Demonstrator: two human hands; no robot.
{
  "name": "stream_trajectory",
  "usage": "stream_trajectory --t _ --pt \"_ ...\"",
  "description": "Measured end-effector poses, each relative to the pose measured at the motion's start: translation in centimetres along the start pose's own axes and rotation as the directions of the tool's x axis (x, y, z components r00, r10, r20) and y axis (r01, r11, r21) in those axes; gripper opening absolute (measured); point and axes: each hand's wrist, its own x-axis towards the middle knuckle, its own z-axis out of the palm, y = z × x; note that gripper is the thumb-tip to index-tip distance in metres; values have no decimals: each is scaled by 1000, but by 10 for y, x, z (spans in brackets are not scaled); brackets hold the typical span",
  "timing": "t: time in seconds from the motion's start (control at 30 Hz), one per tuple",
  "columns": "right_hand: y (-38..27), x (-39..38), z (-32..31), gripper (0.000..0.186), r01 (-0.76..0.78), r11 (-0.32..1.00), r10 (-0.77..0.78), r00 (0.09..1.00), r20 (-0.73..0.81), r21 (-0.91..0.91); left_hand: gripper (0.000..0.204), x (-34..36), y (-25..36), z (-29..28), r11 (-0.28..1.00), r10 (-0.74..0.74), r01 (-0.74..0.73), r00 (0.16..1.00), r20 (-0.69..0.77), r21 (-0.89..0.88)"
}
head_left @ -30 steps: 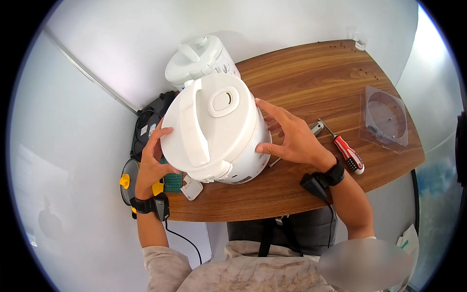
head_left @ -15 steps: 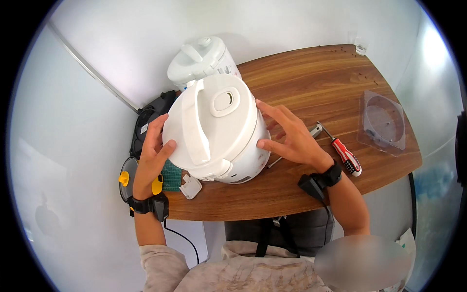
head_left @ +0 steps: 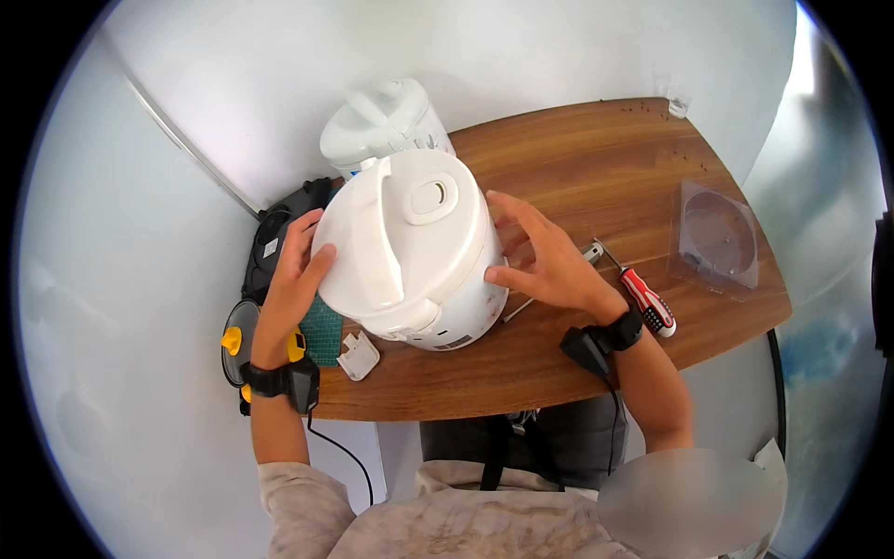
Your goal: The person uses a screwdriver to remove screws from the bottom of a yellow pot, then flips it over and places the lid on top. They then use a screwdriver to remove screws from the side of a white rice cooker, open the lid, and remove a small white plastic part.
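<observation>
A white rice cooker (head_left: pixel 438 270) with a closed lid and a raised carrying handle stands on the wooden table between my hands. My left hand (head_left: pixel 296 275) lies against its left side, fingers apart, with the thumb at the lid's edge. On the other side my right hand (head_left: pixel 551 263) is spread and curved, its thumb and index fingertips at or very near the cooker's wall; whether they touch I cannot tell. To the right lies a screwdriver (head_left: pixel 649 303) with a red, white and black handle, beside a grey metal tool (head_left: pixel 592 252) partly behind my right hand.
Another white rice cooker (head_left: pixel 396 112) stands behind, against the wall. Left are a black case (head_left: pixel 279 233), a yellow-knobbed dark disc (head_left: pixel 239 337), a green cutting mat (head_left: pixel 323 340) and a white plastic piece (head_left: pixel 358 356). A clear plastic tray (head_left: pixel 717 233) and small clear cup (head_left: pixel 678 104) are right.
The view has shifted slightly. Both hands stay around the rice cooker, with almost no change in their pose.
</observation>
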Motion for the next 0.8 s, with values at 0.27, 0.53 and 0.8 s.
stream_trajectory --t 0.27,0.53,0.8 --pt "-41 19 -29 51 22 987 -28 999 -39 -157 40 5 -4 19 998 11 -14 998 -54 -58" --pt "-110 96 -4 49 201 729 -98 977 192 -654 37 -19 10 43 993 85 -64 971 -225 98" --pt "-128 161 14 71 228 703 158 874 460 -674 38 -19 3 41 996 49 -31 972 -229 83"
